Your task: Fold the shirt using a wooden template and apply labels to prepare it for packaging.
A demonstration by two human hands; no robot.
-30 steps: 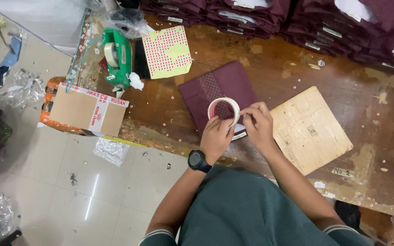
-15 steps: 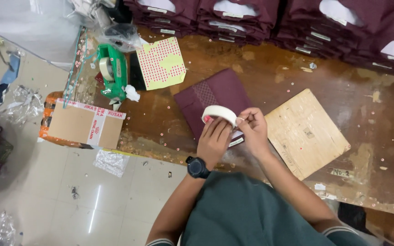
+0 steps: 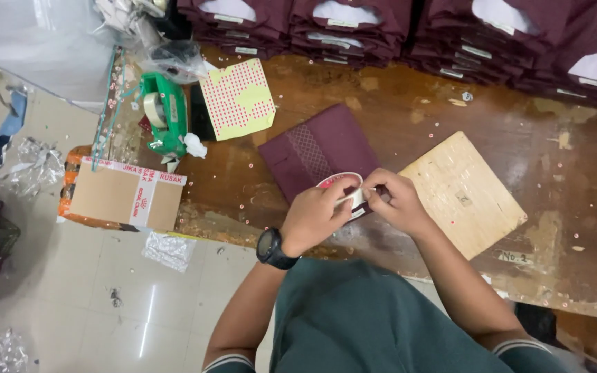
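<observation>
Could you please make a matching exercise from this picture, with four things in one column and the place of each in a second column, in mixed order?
Things
1. roll of tape
2. green tape dispenser
3. plywood board
4. cardboard box

Places
A. beside the table's left edge, over the tiled floor
B. flat on the table, to the right of both hands
C. held between the left hand and the right hand, over the maroon folded cloth
D. at the far left of the table, next to the red-dotted sheet

Pairs: 1-C, 2-D, 3-B, 4-A
</observation>
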